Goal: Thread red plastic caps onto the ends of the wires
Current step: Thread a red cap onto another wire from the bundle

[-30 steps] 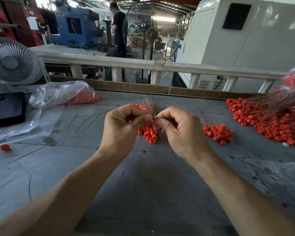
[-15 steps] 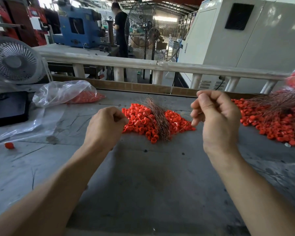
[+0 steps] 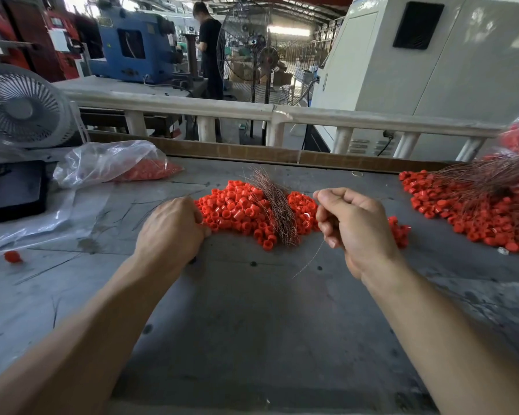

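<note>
A pile of red plastic caps (image 3: 240, 209) lies mid-table with a bundle of thin copper-coloured wires (image 3: 277, 208) lying across it. My left hand (image 3: 170, 229) rests at the pile's left edge, its fingers curled down among the caps; the fingertips are hidden, so I cannot tell whether they hold one. To the right of the bundle, my right hand (image 3: 354, 226) pinches a single wire (image 3: 310, 259), which hangs down and to the left over the grey table (image 3: 252, 324).
A second heap of caps with wires (image 3: 474, 205) lies at the right. A clear bag of caps (image 3: 111, 163) and a small fan (image 3: 21, 109) are at the left. One loose cap (image 3: 12, 256) sits near the left edge. A railing runs behind the table.
My hands, together over the wire bundle a second ago, have parted. The left went to the pile's left edge. The right rose to the right, then came lower holding one wire.
</note>
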Demonstrator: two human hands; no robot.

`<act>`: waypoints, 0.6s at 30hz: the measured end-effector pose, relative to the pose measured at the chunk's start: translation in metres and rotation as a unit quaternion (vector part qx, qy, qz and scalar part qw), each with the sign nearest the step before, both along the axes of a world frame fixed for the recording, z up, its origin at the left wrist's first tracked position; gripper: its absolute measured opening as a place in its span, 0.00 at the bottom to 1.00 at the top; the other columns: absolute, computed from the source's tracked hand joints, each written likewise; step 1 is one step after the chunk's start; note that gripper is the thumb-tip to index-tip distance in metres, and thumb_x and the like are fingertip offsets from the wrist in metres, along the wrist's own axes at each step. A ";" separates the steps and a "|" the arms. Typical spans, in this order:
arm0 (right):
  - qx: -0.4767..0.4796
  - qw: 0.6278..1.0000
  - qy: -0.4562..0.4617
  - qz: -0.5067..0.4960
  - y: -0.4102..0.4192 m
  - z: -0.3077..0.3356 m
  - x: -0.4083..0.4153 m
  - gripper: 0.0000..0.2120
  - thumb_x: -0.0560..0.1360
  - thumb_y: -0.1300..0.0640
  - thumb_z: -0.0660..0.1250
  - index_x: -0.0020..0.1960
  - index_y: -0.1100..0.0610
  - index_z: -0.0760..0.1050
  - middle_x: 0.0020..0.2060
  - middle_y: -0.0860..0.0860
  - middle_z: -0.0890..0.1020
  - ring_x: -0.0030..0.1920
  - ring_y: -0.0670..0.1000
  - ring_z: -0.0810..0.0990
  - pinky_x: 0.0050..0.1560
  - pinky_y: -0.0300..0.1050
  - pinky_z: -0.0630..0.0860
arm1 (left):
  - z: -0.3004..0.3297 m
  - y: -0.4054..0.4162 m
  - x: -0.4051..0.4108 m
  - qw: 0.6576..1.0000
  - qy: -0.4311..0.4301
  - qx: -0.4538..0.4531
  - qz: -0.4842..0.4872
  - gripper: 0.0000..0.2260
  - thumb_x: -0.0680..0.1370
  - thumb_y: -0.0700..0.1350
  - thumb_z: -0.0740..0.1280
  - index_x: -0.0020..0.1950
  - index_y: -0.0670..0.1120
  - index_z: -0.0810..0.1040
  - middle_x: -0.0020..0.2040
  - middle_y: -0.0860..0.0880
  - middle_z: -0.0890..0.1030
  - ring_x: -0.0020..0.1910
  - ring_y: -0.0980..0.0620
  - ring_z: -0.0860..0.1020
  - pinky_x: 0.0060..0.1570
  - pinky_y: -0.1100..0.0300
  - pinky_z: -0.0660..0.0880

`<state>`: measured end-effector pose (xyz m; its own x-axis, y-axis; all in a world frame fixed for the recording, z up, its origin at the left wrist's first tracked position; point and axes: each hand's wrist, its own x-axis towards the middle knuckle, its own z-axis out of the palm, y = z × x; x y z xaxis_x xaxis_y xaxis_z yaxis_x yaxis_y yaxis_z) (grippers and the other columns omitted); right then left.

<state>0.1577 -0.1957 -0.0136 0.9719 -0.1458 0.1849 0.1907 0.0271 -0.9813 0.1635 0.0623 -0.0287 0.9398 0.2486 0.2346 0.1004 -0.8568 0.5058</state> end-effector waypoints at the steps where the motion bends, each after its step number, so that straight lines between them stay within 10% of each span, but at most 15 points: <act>1: -0.017 1.000 0.000 0.006 0.003 0.000 -0.001 0.07 0.81 0.61 0.67 0.45 0.59 0.81 0.29 0.51 0.78 0.26 0.46 0.71 0.21 0.38 0.63 | 0.000 0.001 0.000 1.000 -0.001 -0.004 -0.001 0.06 0.74 0.46 0.77 0.42 0.51 0.80 0.41 0.53 0.75 0.45 0.47 0.75 0.45 0.54 0.73; 14: -0.174 0.984 -0.040 0.020 0.016 -0.009 -0.006 0.07 0.80 0.57 0.69 0.43 0.53 0.81 0.28 0.48 0.80 0.27 0.45 0.72 0.26 0.35 0.66 | -0.004 0.005 0.007 1.000 -0.006 -0.010 -0.006 0.06 0.74 0.46 0.76 0.42 0.54 0.79 0.47 0.50 0.80 0.46 0.48 0.76 0.45 0.56 0.72; 18: -0.160 0.985 -0.064 0.022 0.015 -0.009 -0.005 0.06 0.80 0.56 0.70 0.45 0.53 0.82 0.27 0.47 0.78 0.27 0.43 0.72 0.32 0.40 0.68 | -0.001 0.001 0.004 0.994 -0.089 -0.051 -0.035 0.07 0.76 0.44 0.74 0.48 0.54 0.78 0.44 0.55 0.81 0.37 0.53 0.80 0.31 0.58 0.77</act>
